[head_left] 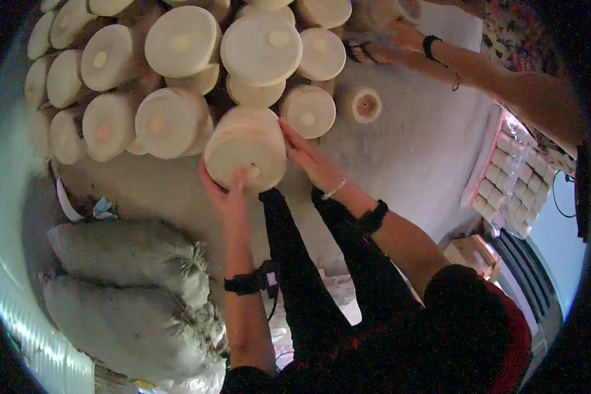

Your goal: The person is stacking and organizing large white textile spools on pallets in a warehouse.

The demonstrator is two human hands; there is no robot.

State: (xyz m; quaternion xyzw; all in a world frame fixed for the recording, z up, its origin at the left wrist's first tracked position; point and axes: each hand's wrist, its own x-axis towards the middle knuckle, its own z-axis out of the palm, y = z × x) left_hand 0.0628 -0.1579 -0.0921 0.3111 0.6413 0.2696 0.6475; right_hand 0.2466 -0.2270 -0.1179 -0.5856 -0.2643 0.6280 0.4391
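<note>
Grey floor (400, 164) stretches beneath everything, with a corrugated wall (39, 345) curving along the left edge. Two bulging pale sacks (125, 253) lie one beside the other at the near left, their right ends gathered and tied, so what they contain is hidden. Toward the right, a pink-edged tray (481, 161) carries rows of small pale blocks (502, 157) under clear, shiny wrapping, and an open-looking cardboard box (476, 256) sits nearer, its contents too unclear to tell. Across the far left of the floor, cream-coloured cylinders (180, 43) are piled in rows, most turned with a flat round end toward the viewer, several of these marked by a small paler disc. Just right of the pile stands a small round piece (366, 105) with a dark centre. At the far right, another person's bare arm (505, 82) reaches in, a dark band near its wrist. The held cylinder (246, 148) is at the near edge of the pile, tilted, above the floor and between the wearer's two hands. The left grip (230, 187) is spread around its near left side, thumb over the flat end; the right grip (306, 155) presses its right side with fingers extended. Together they hold it, opened wide to its girth.
</note>
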